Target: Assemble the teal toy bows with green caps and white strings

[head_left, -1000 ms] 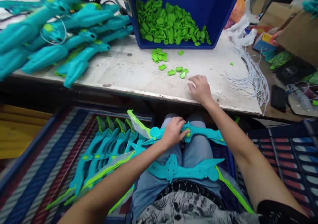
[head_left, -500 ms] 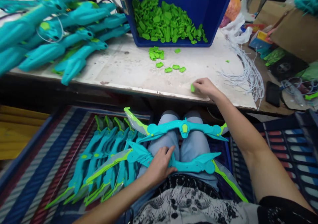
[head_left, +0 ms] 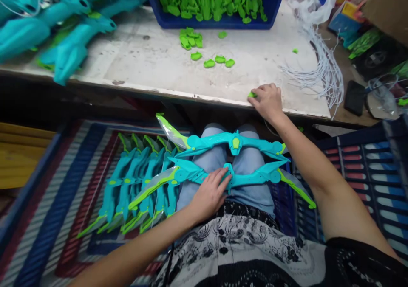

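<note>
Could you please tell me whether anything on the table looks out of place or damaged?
The white table looks worn: a brownish patch marks its front edge. One tiny green bit lies apart from the loose green pieces, nearer the white strings.

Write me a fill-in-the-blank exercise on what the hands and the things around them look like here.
1. The hand holding a small green piece at the table's edge is the person's ____ one.
2. The left hand touches one of ____ turquoise bows lying across the lap.
3. The bin of green pieces is dark ____.
4. The bundle of thin cords is ____ in colour.

Missing words: right; two; blue; white.
</note>
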Tool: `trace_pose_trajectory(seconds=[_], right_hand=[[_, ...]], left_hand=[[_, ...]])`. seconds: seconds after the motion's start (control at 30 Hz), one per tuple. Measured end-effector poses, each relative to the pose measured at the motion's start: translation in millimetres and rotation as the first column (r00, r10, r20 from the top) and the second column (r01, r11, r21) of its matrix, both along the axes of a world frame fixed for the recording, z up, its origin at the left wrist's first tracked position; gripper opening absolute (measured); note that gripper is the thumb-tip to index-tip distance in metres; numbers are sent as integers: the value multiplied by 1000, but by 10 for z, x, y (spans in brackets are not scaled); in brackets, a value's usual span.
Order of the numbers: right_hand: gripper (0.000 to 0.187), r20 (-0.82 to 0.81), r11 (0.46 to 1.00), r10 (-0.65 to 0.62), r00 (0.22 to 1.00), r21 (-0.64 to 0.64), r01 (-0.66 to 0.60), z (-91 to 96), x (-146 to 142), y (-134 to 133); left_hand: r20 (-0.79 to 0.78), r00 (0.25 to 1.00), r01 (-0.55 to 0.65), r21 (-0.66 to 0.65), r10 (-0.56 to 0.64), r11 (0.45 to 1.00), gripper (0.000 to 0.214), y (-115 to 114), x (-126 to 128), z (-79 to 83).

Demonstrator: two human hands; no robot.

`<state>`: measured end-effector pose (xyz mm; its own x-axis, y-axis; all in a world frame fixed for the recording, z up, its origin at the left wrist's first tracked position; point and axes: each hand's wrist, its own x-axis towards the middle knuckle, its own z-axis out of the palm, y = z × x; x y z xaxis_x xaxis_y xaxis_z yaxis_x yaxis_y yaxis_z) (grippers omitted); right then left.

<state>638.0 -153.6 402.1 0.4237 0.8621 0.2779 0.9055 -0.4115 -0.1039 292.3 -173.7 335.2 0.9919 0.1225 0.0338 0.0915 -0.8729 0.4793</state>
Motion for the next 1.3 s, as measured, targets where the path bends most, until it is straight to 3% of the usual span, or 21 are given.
trace_pose_trajectory(seconds=[0.07,0.17,0.27,0.4,0.5,0.6,0.67,0.73,0.83,0.87,0.93,1.0,1.07,1.13,1.23,1.3], right_hand=[[31,14,1000,-5,1000,-2,6,-12,-28,12],[30,9,1000,3,1000,16,-3,-5,-107,-27],[30,-24,997,20,1000,70,-18,40,-235,-208],[28,-112,990,25,993,141,-9,157,-427,-614],[28,-207,980,69,976,197,-28,239,-655,-922],[28,-299,963,207,932,228,-141,200,-1033,-1201],[26,-331,939,329,885,215,-269,64,-1326,-1376],[25,-321,907,420,849,183,-379,-137,-1585,-1534],[26,-285,882,470,835,126,-454,-433,-1834,-1696],[26,-286,883,467,836,109,-456,-504,-1877,-1725],[26,-305,890,450,839,83,-447,-595,-1916,-1749],[26,-320,900,432,843,82,-429,-635,-1916,-1744],[25,-324,905,424,846,104,-413,-653,-1905,-1731],[23,-340,905,425,839,130,-406,-669,-1900,-1725],[20,-395,913,408,823,151,-380,-692,-1917,-1731],[22,-436,935,353,827,151,-320,-694,-1930,-1728]], left_hand=[[-24,997,79,66,-78,995,58,-4,-104,-98],[-102,993,71,120,-59,990,57,22,-75,-208],[-158,986,74,77,-61,994,54,50,-19,-163],[-131,978,145,-124,-161,982,48,79,-76,99],[-173,969,97,-379,-174,920,42,185,-4,273],[-300,932,-29,-620,-203,784,38,380,231,281],[-348,919,-135,-719,-185,682,40,495,383,202],[-389,907,-246,-802,-164,544,44,549,474,103],[-479,843,-413,-868,-244,275,48,521,504,-3],[-499,824,-457,-865,-269,208,48,501,500,-22],[-521,805,-503,-853,-283,140,49,468,493,-38],[-519,810,-503,-854,-273,133,52,454,495,-41],[-497,822,-469,-868,-277,165,56,454,505,-45],[-465,844,-406,-879,-266,250,58,455,515,-58],[-439,875,-319,-841,-206,436,58,445,523,-84],[-424,887,-283,-812,-182,511,55,429,525,-94]])
